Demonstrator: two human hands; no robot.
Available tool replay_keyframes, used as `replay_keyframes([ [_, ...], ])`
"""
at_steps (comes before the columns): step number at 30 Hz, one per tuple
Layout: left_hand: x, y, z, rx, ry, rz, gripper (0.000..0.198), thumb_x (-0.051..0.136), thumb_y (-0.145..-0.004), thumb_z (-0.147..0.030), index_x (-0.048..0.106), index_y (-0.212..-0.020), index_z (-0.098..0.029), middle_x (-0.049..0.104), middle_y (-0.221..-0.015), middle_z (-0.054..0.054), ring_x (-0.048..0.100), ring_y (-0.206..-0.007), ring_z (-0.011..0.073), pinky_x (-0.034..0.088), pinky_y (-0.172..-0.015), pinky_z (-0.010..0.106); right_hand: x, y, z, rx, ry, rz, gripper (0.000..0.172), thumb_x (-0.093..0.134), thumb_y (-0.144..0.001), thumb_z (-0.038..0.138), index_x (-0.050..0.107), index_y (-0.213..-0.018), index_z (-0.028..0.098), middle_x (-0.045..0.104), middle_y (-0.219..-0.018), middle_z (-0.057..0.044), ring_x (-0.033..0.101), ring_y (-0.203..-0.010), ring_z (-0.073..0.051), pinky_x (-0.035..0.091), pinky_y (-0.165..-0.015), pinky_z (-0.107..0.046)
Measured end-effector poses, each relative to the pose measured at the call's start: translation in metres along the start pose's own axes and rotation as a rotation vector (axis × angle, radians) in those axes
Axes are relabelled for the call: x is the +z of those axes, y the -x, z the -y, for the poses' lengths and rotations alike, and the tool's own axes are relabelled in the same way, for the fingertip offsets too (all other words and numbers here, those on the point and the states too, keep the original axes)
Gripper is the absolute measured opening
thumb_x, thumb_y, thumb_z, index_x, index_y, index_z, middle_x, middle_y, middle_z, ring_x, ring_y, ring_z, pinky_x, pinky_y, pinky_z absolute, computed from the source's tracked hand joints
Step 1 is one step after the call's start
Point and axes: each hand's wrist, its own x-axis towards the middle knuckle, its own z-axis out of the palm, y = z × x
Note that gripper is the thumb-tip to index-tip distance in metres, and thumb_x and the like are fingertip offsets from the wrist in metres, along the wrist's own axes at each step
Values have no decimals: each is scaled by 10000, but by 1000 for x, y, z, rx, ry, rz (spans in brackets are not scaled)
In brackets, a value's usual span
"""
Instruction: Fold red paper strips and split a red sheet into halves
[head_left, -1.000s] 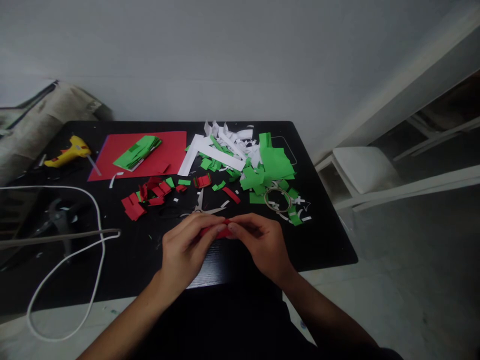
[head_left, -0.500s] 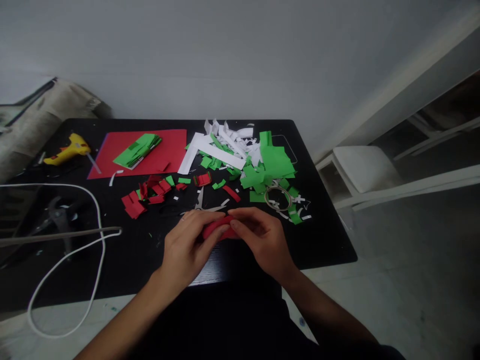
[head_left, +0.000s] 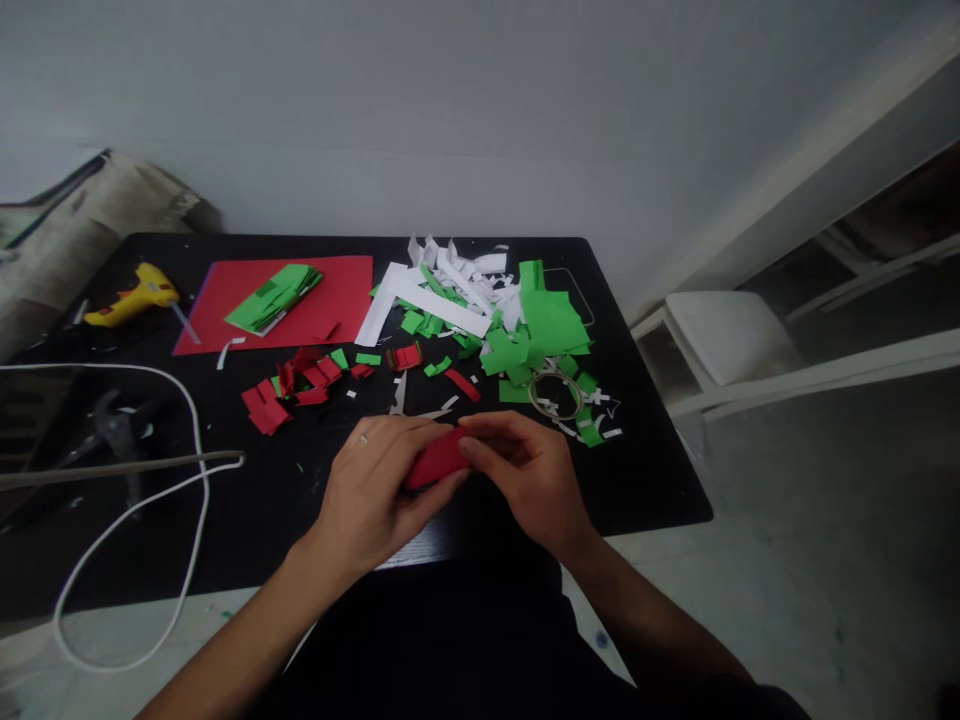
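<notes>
My left hand and my right hand meet over the near edge of the black table. Both are closed around a small red paper piece, which is bent between the fingertips. Just behind the hands lie scissors, partly hidden by my fingers. Small red cut pieces sit to the left, and a heap of green and white paper scraps sits further back.
A red sheet with a stack of green strips lies at the back left, beside a yellow glue gun. A white cable loops over the left side. A tape ring lies right of centre. A white chair stands at the right.
The red piece has been turned and curled more between my fingers, showing a wider face. My left hand has rolled over it. Both hands stay in the same spot.
</notes>
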Motion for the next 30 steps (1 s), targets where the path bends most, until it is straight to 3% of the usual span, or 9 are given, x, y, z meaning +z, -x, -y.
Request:
replay_keyframes([
  [9, -3, -2, -1, -34, 66, 35, 412, 797, -868, -346, 623, -1218, -216, 757, -1090, 62, 715, -975, 226, 535, -873, 363, -2, 0, 2, 15, 5, -1, 150, 837, -825, 263, 805, -971, 252, 815, -943, -11, 779, -891, -174, 648, -856, -302],
  [12, -11, -2, -1, -115, 189, 63, 445, 769, -877, -354, 608, -1268, -216, 751, -1104, 58, 718, -954, 213, 551, -842, 333, -3, -1, 2, 45, -36, 2, 160, 814, -854, 303, 801, -1005, 252, 802, -972, -18, 772, -887, -185, 673, -770, -306],
  [15, -18, 0, 0, -239, 325, 69, 302, 621, -959, -266, 634, -1256, -213, 756, -1069, 43, 726, -918, 182, 562, -816, 286, -3, -1, 1, 68, -85, 27, 173, 787, -877, 337, 805, -1024, 248, 788, -1013, -27, 765, -909, -199, 690, -704, -306],
  [19, -21, 2, 0, -320, 468, 80, 252, 514, -1002, -224, 698, -1174, -225, 774, -1086, 33, 735, -934, 177, 568, -803, 259, -4, 0, 1, 72, -111, 71, 169, 752, -893, 289, 807, -1049, 254, 792, -1070, -30, 763, -989, -210, 697, -785, -338],
  [25, -22, 4, -2, -404, 493, 51, 277, 499, -1035, -258, 756, -1137, -244, 794, -1075, 34, 745, -926, 193, 569, -799, 275, -6, 4, 0, 84, -158, 171, 361, 762, -821, 153, 764, -1166, 258, 796, -1145, -37, 756, -1075, -213, 649, -956, -385],
  [30, -23, 6, -1, -455, 521, 51, 321, 472, -1047, -305, 779, -1130, -260, 800, -1090, 47, 750, -959, 228, 581, -777, 307, -4, 6, -3, 73, -135, 178, 472, 859, -761, 173, 746, -1212, 259, 789, -1171, -52, 753, -1082, -221, 638, -960, -373],
])
